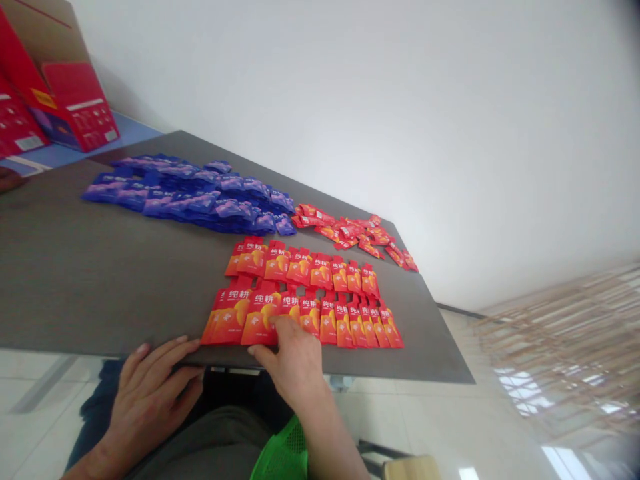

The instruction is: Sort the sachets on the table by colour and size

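Note:
My left hand lies flat at the table's front edge with its fingers stretched out, just left of the red packets and holding nothing. My right hand is at the front row, thumb and forefinger closed on the lower right corner of a red packet with yellow fruit printed on it. That packet lies flat on the table. More red packets are laid overlapping in two rows behind and to the right. My right hand covers the lower parts of some in the front row.
Purple-blue packets lie in overlapping rows at the back left of the grey table. Loose red packets are heaped at the back right. Red cartons stand at the far left, near part of another person's hand. A white wall rises behind.

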`<state>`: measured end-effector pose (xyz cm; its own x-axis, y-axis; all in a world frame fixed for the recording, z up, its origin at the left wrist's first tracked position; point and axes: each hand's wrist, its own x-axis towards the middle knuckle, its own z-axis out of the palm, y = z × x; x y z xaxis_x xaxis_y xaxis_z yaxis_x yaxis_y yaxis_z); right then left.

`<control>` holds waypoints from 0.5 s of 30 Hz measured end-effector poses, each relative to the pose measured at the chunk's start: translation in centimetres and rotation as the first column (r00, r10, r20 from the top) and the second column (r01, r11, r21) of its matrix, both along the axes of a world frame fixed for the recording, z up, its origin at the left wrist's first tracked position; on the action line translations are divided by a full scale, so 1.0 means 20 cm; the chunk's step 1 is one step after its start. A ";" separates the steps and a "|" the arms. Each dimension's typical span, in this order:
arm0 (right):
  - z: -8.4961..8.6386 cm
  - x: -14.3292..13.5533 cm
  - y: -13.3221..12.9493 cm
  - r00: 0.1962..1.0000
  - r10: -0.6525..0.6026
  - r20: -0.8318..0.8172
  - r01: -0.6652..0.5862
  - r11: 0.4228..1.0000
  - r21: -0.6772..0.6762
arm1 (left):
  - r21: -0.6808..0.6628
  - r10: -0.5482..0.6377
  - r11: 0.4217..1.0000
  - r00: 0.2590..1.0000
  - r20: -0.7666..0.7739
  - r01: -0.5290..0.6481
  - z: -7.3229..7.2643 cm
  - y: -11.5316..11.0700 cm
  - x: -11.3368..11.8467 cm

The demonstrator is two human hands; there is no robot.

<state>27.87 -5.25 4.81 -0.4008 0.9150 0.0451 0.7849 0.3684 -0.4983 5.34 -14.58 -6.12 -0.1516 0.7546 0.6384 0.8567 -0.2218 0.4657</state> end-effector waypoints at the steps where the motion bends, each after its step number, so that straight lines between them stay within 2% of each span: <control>1: 0.02 0.03 0.03 0.999 0.027 -0.017 -0.027 1.000 -0.010 | 0.001 0.007 1.000 0.999 0.039 -0.007 0.00 0.00 0.01; 3: 0.10 0.08 0.14 0.994 0.073 -0.077 -0.076 0.996 -0.040 | -0.010 0.028 1.000 0.993 0.111 -0.027 0.00 0.00 0.02; 5: 0.20 0.13 0.35 0.993 0.056 -0.099 -0.059 0.998 -0.027 | -0.024 0.016 1.000 0.993 0.117 -0.013 0.00 0.00 0.03; 7: 0.29 0.14 0.64 0.999 -0.041 -0.026 0.044 0.994 0.099 | -0.009 0.020 1.000 0.993 0.117 -0.019 0.00 0.00 0.02; 9: 0.35 0.10 0.98 0.982 -0.139 0.125 0.107 0.966 0.233 | 0.015 0.027 0.999 0.993 0.111 -0.029 -0.01 0.01 0.01; 12: 0.33 0.00 1.40 0.916 -0.197 0.350 0.088 0.949 0.303 | 0.051 0.001 0.999 0.999 0.040 -0.004 -0.04 0.02 -0.02; 15: 0.23 -0.13 1.64 0.859 -0.085 0.504 -0.024 0.978 0.207 | 0.075 -0.026 0.997 0.999 -0.023 0.027 -0.07 0.02 -0.07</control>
